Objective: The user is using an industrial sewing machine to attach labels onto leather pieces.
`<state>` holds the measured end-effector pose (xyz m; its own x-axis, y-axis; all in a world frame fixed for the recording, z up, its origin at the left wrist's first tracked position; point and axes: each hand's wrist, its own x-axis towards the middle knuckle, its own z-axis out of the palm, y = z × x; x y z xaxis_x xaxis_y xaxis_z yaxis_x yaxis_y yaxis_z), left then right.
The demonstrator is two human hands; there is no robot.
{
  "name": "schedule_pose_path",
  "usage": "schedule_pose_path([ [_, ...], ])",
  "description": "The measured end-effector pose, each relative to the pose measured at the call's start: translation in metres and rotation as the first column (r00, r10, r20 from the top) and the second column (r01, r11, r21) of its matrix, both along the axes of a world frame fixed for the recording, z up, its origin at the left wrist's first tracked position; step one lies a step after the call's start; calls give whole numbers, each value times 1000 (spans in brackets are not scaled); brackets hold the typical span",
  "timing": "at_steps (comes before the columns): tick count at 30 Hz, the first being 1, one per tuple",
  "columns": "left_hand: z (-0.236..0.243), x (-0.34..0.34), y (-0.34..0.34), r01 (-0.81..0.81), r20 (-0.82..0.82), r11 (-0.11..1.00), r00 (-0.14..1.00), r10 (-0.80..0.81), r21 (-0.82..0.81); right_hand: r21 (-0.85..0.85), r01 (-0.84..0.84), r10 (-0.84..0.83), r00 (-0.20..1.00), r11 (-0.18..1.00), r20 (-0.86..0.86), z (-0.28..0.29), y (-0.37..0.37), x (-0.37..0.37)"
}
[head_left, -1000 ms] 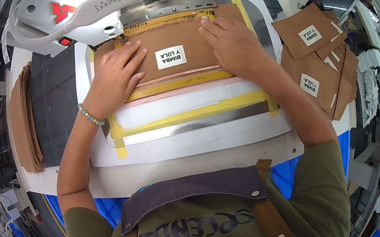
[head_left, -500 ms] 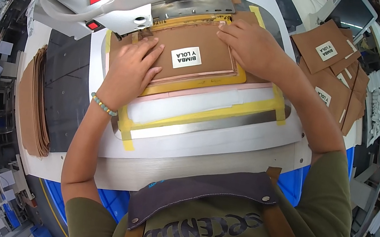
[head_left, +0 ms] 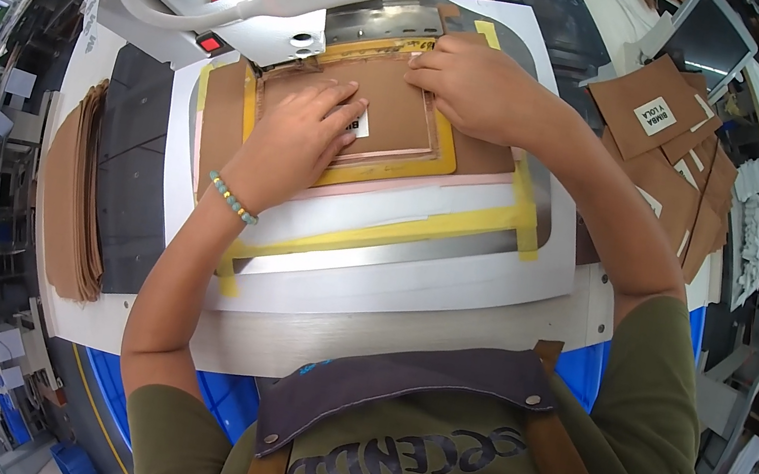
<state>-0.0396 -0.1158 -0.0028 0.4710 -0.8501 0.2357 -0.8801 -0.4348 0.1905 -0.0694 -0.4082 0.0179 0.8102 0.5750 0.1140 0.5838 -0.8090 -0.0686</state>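
Panel (head_left: 399, 117) lies within yellow frame (head_left: 391, 170), left hand (head_left: 302, 127) splayed upon it, grasping nothing, right hand (head_left: 477, 89) bent, grip indeterminable; even pressure should best prevent creases.

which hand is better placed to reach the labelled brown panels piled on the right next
Probably the right hand: it is at the yellow frame's far right corner, nearer the pile of brown panels. The left hand lies farther off, over the framed brown panel, partly covering its white label.
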Motion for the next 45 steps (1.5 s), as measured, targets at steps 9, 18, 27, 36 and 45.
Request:
schedule_pose_path([
  [9,-2,-1,-28,-36,-22,999,999,37,25,24,-40,38,998,999,55,-7,-11,8],
  [18,-10,1,-46,2,27,999,1000,0,-47,43,-91,86,991,995,105,-20,-12,14],
  [27,-17,4,-57,-55,35,997,998,57,-55,261,-69,62,997,963,37,-14,-72,-11],
  [36,-19,12,-55,-95,70,995,993,96,-18,209,37,-32,999,977,-28,-21,-115,-31],
  [45,9,1,10,-219,-114,975,970,213,-44,316,-141,190,973,938,-129,-21,-70,-22],
])
